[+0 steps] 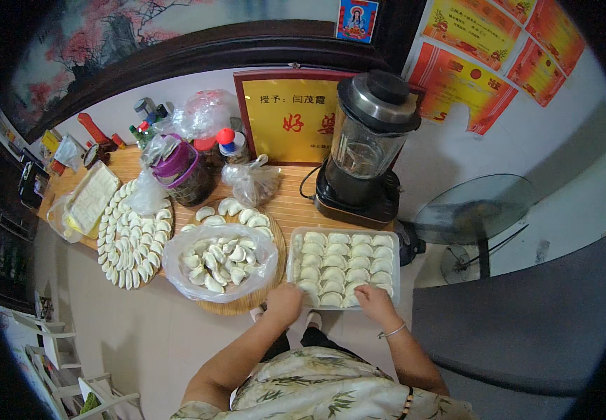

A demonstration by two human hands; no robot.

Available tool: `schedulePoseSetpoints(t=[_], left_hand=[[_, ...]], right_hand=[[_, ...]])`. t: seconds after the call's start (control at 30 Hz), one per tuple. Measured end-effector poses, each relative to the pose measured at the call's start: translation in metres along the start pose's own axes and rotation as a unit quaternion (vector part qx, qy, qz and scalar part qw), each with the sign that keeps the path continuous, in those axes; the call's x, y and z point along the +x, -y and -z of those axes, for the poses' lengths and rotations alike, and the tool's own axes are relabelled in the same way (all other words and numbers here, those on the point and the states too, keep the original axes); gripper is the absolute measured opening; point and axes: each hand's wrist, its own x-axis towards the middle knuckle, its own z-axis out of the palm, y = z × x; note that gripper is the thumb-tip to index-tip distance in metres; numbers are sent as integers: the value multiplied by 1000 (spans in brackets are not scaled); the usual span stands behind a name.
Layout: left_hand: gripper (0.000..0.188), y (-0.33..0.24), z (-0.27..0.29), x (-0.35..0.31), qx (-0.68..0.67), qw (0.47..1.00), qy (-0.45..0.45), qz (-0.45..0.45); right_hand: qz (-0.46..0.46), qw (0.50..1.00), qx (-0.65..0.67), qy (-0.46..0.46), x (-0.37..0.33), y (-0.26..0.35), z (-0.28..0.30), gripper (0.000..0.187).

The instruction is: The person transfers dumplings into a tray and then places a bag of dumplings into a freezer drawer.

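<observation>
A clear plastic tray (395,269) at the table's front edge holds rows of pale, half-moon dumplings (334,260). At its near left corner is my left hand (285,302), fingers curled; what they grip, if anything, is hidden. My right hand (376,304) reaches over the near rim on the right, fingers pinched together beside the front row of dumplings. Whether a dumpling or the rim is in that pinch cannot be made out. Left of the tray, a bowl lined with a clear plastic bag (177,269) holds a heap of dumplings, on a round wooden board (275,269) with more dumplings.
Another round board of dumplings (135,238) lies at the left, beside a white rectangular tray (93,196). Behind stand a purple-topped container (177,164), a knotted plastic bag (252,178), jars and a black blender (369,150). A fan (474,210) is at the right, white chairs (100,399) lower left.
</observation>
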Motion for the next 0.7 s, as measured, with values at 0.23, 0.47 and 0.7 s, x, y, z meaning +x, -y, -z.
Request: schedulePoseSetpoints(t=[0.23,0.47,0.7], left_hand=[[12,8,-10,-6,-93,992,-80,-36],[18,1,-21,-18,-190,968,-141,-84],[19,-28,-15,1,-183,978,-25,-92]], right_hand=[[65,987,-141,43,-6,25,-21,26],[9,977,-200,76,6,41,-32,21],[8,999,9,51,4,12,-31,19]])
